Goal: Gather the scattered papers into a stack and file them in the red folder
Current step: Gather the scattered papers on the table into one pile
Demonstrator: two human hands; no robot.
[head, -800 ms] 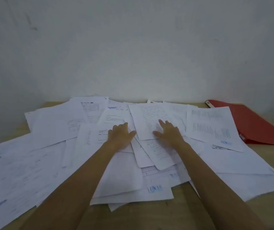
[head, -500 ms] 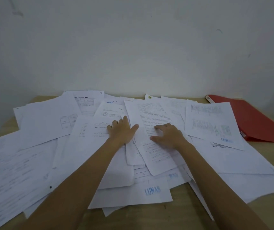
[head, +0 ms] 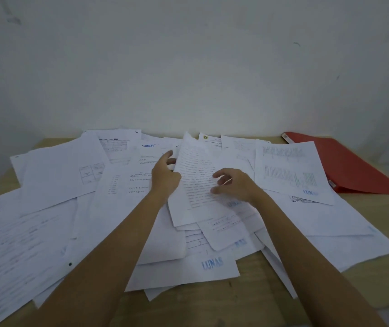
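Dozens of scattered papers [head: 54, 175] are lying loose; the left hand [head: 165, 178], flat moments ago, is now pinching up the typed sheet [head: 195, 185], starting the stack. The right hand [head: 238, 185] is resting half-curled on it, gripping nothing; the red folder [head: 358, 166] is lying far right.

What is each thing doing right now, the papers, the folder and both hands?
papers: scattered, not stacked.
typed sheet: left edge lifted.
red folder: closed, lying flat.
left hand: pinches the typed sheet.
right hand: fingers bent over the typed sheet, grip unclear.
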